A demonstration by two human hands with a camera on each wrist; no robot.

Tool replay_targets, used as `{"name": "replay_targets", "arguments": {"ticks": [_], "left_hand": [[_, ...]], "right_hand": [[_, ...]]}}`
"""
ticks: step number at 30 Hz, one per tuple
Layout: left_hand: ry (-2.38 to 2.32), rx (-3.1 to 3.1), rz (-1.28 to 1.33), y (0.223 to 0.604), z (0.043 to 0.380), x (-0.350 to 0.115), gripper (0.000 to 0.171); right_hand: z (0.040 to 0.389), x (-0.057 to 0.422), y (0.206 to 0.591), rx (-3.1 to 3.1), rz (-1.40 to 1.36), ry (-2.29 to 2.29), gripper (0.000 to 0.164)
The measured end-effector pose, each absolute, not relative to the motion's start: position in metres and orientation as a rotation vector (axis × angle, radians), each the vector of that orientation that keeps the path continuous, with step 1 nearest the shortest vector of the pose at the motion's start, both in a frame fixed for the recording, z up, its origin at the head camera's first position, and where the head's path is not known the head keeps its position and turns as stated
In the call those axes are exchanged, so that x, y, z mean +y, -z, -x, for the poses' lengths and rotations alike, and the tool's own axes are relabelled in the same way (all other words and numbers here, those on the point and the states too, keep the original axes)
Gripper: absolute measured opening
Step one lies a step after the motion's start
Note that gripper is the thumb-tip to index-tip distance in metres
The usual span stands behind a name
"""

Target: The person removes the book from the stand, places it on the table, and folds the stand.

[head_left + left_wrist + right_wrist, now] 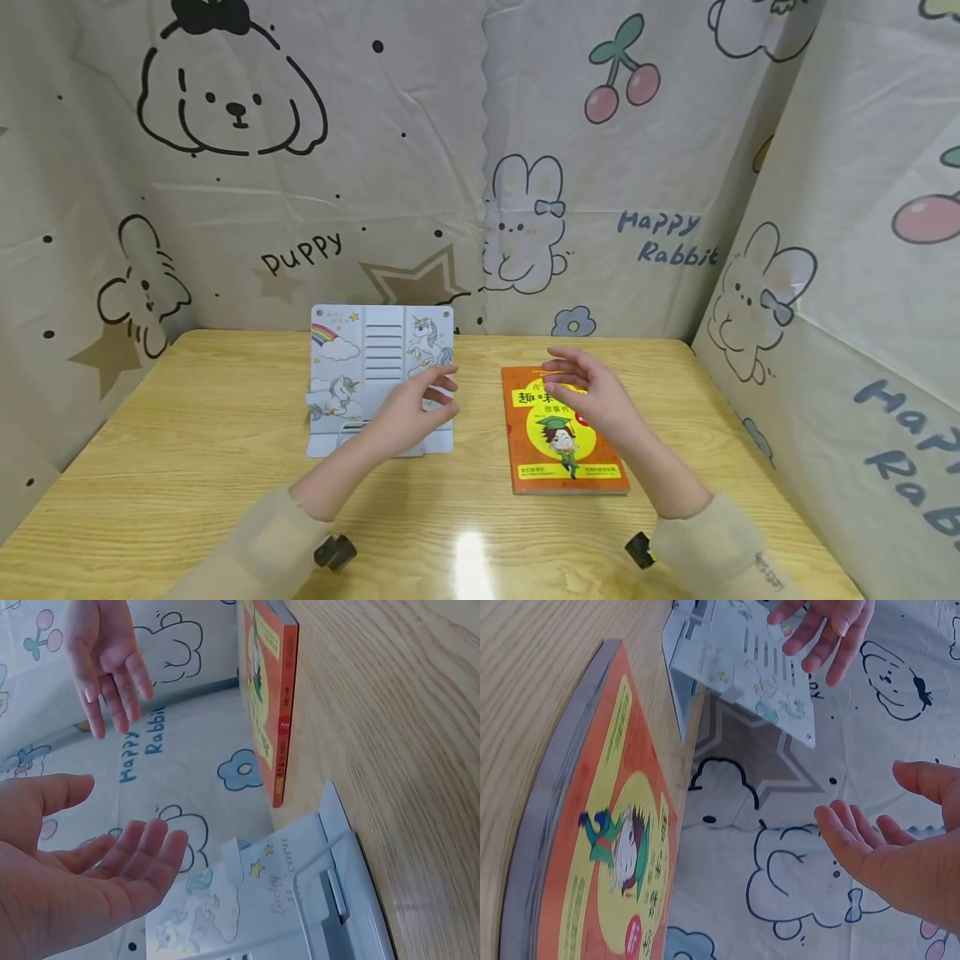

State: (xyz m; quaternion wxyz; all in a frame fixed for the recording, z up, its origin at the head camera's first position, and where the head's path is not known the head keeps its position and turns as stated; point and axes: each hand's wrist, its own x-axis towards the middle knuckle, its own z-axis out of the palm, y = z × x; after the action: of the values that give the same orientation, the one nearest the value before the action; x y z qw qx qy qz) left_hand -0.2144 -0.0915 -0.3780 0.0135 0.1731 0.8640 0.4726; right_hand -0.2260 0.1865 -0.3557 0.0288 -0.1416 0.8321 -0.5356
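A white book stand [384, 350] printed with unicorns and a rainbow stands upright on the left half of the table. In front of it my left hand [416, 408] hovers with loosely bent fingers, holding nothing. To the right lies an orange and yellow book [567, 433], cover up, with a cartoon figure in a green graduation cap. Over the book's upper right corner hovers my right hand [592, 392], its fingers spread and relaxed, nothing in it. In the right wrist view the book [607, 847] lies below the right hand [900, 855], apart from it.
The wooden table [465, 500] carries both things. A pale cloth [420, 183] with cartoon animals hangs close behind its far edge, and more cloth [862, 292] hangs along the right side.
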Motion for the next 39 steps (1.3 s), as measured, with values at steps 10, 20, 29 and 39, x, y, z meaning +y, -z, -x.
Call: {"name": "replay_targets", "arguments": {"ticks": [10,20,29,39], "left_hand": [[-1.565,2.774,-0.548,0.373,0.203,-0.115,0.054],[-1.667,2.868,-0.476,0.373,0.194,-0.137,0.057],[-1.686,2.961,-0.346,0.382,0.191,-0.161,0.060],[-1.695,3.000,-0.203,0.392,0.195,-0.188,0.068]], "right_hand": [[0.218,0.166,0.357,2.430,0.421,1.796,0.061],[0.216,0.148,0.366,2.268,0.468,1.914,0.063],[0.215,0.131,0.378,2.233,0.415,1.923,0.066],[0.218,0.119,0.389,2.155,0.380,1.978,0.070]]}}
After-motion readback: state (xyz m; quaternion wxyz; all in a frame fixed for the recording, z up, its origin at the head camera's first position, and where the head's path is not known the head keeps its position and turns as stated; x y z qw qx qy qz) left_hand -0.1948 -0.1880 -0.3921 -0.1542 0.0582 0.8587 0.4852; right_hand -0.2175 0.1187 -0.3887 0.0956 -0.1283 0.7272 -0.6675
